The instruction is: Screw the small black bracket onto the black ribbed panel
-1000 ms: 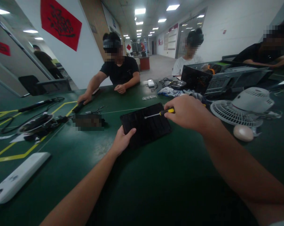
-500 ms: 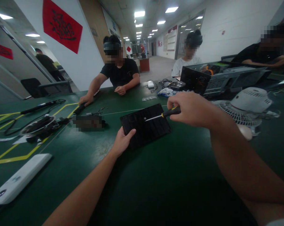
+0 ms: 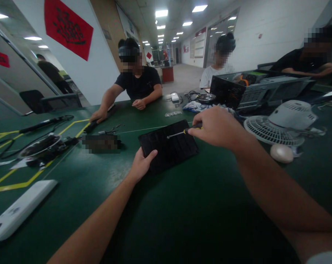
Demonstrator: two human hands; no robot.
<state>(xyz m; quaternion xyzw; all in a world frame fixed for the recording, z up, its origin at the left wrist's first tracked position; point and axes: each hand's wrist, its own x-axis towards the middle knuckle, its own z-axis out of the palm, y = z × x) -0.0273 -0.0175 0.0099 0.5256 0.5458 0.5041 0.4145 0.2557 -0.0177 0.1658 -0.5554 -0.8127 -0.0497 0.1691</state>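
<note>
The flat black rectangular panel (image 3: 178, 152) is left of the white plastic fan (image 3: 294, 116). Left hand (image 3: 143, 163) grips the panel's edge farther from the fan, thumb on top. Right hand (image 3: 214, 126), nearer the fan, grasps a metal-shafted, black-and-yellow-handled screwdriver (image 3: 185, 131); tip over panel, contact indeterminable.

Screwdriver (image 3: 178, 135), handle partly hidden by the right hand (image 3: 214, 127); contact at its tip too small to tell. Black panel (image 3: 173, 146), concealing fingers of the left hand (image 3: 141, 165). White elongated device (image 3: 23, 209), clipped at left edge; dark object (image 3: 102, 143), obscured by pixelation.
</note>
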